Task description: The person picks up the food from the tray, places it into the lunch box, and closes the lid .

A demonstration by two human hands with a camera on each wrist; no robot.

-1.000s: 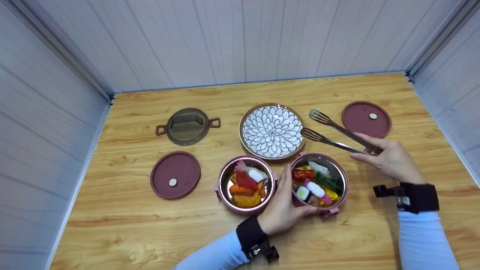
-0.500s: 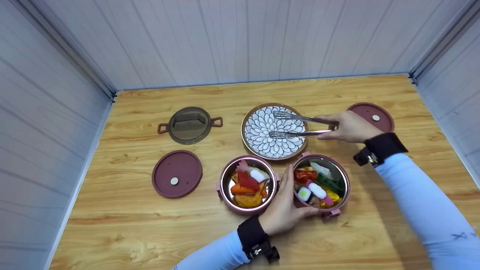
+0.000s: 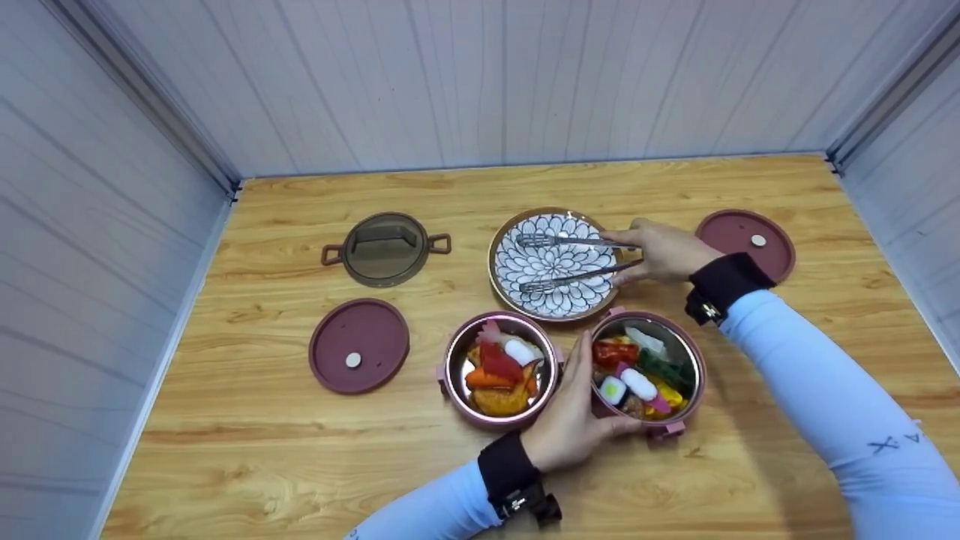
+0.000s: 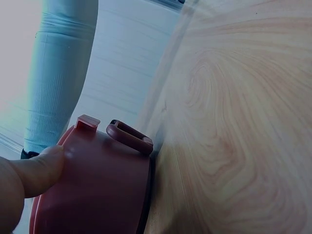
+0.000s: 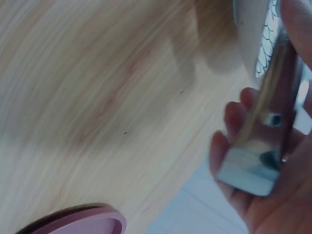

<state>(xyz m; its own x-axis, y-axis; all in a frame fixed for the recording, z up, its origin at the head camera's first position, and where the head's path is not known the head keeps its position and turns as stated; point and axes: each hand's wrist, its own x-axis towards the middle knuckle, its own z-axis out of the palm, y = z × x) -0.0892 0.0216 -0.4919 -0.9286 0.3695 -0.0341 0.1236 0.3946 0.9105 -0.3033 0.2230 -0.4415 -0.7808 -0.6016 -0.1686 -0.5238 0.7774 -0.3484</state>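
In the head view my right hand [image 3: 667,251] holds metal serving tongs [image 3: 574,279] by their closed end. The tongs' two slotted tips are spread apart over the flower-patterned plate [image 3: 495,266]. The right wrist view has the fingers around the tongs' bent end. My left hand [image 3: 577,416] holds the near left side of a maroon food container [image 3: 697,375], thumb at the front and fingers along its left side. Inside lie toy foods, among them a sushi roll [image 3: 613,390], a white-and-pink piece [image 3: 639,384] and green leaves [image 3: 664,367].
A second maroon container [image 3: 450,382] with toy foods stands left of my left hand. Two round maroon lids [image 3: 337,352] lie at the left and the back right. A dark see-through lid [image 3: 382,266] with two side handles lies behind. Pale walls [image 3: 480,90] enclose the table.
My right hand has carried the spread tongs leftward from beside the right lid to over the plate. The left hand has stayed on the right container.
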